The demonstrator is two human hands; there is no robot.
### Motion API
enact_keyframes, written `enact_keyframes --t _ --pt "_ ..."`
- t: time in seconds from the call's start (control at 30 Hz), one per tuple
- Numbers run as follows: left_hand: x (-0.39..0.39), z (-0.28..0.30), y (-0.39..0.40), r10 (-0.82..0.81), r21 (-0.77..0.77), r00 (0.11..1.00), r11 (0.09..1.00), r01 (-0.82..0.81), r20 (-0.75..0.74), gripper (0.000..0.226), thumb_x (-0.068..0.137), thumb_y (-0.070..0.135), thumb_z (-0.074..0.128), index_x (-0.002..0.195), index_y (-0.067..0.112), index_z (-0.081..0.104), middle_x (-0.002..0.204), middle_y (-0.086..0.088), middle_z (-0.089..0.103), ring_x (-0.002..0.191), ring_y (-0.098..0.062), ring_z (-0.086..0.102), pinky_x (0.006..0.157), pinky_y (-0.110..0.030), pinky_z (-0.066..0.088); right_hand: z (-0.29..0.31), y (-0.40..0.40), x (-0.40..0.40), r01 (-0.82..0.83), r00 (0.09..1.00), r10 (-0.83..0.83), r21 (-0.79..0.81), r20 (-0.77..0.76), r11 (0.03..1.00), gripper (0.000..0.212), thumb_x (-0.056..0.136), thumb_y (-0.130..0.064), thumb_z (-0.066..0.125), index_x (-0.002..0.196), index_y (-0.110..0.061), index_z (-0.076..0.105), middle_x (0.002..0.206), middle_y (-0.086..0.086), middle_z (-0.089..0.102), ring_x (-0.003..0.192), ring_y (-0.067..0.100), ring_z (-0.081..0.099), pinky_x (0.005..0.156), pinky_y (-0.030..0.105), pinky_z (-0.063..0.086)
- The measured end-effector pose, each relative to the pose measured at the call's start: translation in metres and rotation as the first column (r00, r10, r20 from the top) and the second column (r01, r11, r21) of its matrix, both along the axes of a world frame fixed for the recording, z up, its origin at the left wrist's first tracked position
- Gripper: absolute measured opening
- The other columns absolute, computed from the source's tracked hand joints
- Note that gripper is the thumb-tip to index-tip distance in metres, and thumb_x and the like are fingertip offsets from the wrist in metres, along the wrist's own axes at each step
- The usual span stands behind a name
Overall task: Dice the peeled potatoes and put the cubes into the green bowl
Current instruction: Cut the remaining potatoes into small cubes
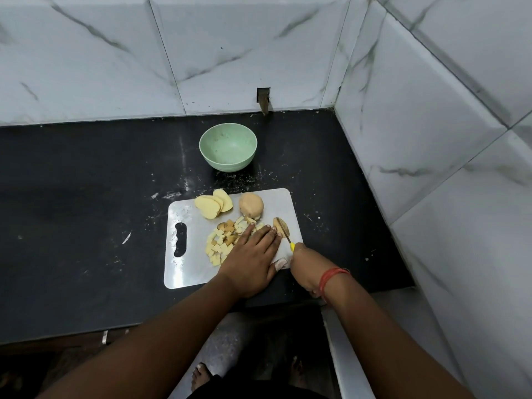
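The left hand (250, 256) lies flat, fingers straight and together, over the pile of pale yellow potato cubes (223, 243) on the white plastic cutting board (184, 272), which sits on the black counter (86, 197). The right hand (303, 269) grips a yellow-handled small knife (286, 236), its blade at a thin potato slice (280, 226). Dicing looks under way: stacked oval slices (213, 204) and a rounded peeled potato half (251, 208) wait uncut. The empty pale green bowl (228, 146) stands beyond the board; next, more cuts, then transfer.
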State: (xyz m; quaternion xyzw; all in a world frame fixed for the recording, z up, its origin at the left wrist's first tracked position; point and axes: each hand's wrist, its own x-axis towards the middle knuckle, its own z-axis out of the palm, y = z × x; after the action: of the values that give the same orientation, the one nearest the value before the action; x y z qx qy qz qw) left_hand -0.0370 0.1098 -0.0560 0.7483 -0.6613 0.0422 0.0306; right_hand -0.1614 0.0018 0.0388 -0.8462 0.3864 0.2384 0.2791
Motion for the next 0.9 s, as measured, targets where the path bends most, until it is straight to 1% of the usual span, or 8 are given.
enact_keyframes --t 0.17,0.27,0.43,0.5,0.63,0.7,0.8,0.9 --pt "0.0 0.0 -0.001 0.002 0.006 1.0 1.0 -0.002 0.016 0.066 0.105 0.053 0.029 0.15 0.009 0.049 0.151 -0.013 0.052 0.143 -0.031 0.041 0.123 -0.055 0.025 -0.002 0.004 -0.007 0.024 1.0 -0.025 0.032 0.016 0.999 0.01 0.098 -0.012 0.04 0.103 -0.014 0.032 0.124 0.024 0.055 0.115 0.036 0.056 0.093 0.041 0.045" --pt "0.0 -0.001 -0.001 0.005 0.005 1.0 1.0 -0.005 0.024 0.064 0.105 0.052 0.031 0.15 0.009 0.048 0.152 -0.013 0.051 0.144 -0.031 0.041 0.123 -0.054 0.024 -0.006 0.008 -0.015 0.029 1.0 -0.029 0.027 0.007 0.999 0.01 0.099 -0.012 0.04 0.103 -0.014 0.031 0.113 0.018 0.055 0.114 0.033 0.057 0.09 0.039 0.046" --pt "-0.001 -0.001 -0.001 0.018 -0.001 1.0 1.0 -0.018 0.014 0.065 0.106 0.053 0.029 0.15 0.009 0.049 0.152 -0.013 0.051 0.144 -0.03 0.04 0.123 -0.054 0.024 -0.011 0.019 -0.041 0.059 0.998 -0.059 0.045 0.011 0.997 0.025 0.1 -0.012 0.038 0.123 -0.005 0.042 0.099 0.01 0.045 0.092 0.024 0.052 0.084 0.032 0.044" --pt "-0.001 0.0 0.0 0.016 0.0 1.0 1.0 -0.016 0.009 0.066 0.106 0.053 0.026 0.149 0.009 0.05 0.152 -0.013 0.051 0.144 -0.03 0.04 0.123 -0.055 0.024 -0.009 0.024 -0.053 0.076 0.997 -0.077 0.069 0.015 0.995 0.019 0.101 -0.015 0.038 0.119 -0.009 0.043 0.098 0.009 0.048 0.091 0.026 0.058 0.081 0.031 0.046" --pt "-0.001 0.001 0.0 0.016 0.018 1.0 1.0 -0.016 0.015 0.069 0.106 0.055 0.023 0.149 0.008 0.05 0.153 -0.014 0.049 0.145 -0.031 0.04 0.123 -0.056 0.023 0.004 0.019 -0.057 0.262 0.957 -0.276 0.138 0.09 0.955 0.019 0.104 -0.03 0.037 0.113 -0.014 0.04 0.088 0.012 0.059 0.057 0.022 0.058 0.046 0.026 0.046" --pt "-0.001 0.001 0.0 0.014 0.042 1.0 0.999 -0.015 0.026 0.07 0.105 0.056 0.024 0.15 0.008 0.049 0.154 -0.015 0.048 0.145 -0.032 0.039 0.123 -0.057 0.023 0.004 0.011 -0.051 0.275 0.952 -0.286 0.1 0.11 0.956 0.021 0.104 -0.028 0.036 0.12 -0.015 0.041 0.092 0.014 0.06 0.063 0.023 0.061 0.049 0.024 0.043" --pt "-0.001 0.005 0.001 0.013 0.052 0.999 0.999 -0.015 0.033 0.071 0.104 0.057 0.023 0.149 0.009 0.05 0.154 -0.015 0.048 0.145 -0.032 0.04 0.123 -0.058 0.023 -0.004 0.006 -0.044 0.21 0.971 -0.215 0.064 0.102 0.976 0.028 0.102 -0.02 0.036 0.124 -0.006 0.046 0.114 0.018 0.06 0.099 0.032 0.061 0.073 0.027 0.041" --pt "-0.002 0.012 -0.003 0.085 0.01 0.995 0.996 -0.084 -0.057 0.072 0.105 0.059 0.018 0.147 0.012 0.053 0.152 -0.009 0.051 0.147 -0.028 0.038 0.125 -0.055 0.018 -0.011 0.007 -0.04 0.196 0.975 -0.202 0.066 0.089 0.978 0.029 0.102 -0.016 0.036 0.126 -0.003 0.046 0.118 0.019 0.058 0.107 0.033 0.059 0.068 0.025 0.04"
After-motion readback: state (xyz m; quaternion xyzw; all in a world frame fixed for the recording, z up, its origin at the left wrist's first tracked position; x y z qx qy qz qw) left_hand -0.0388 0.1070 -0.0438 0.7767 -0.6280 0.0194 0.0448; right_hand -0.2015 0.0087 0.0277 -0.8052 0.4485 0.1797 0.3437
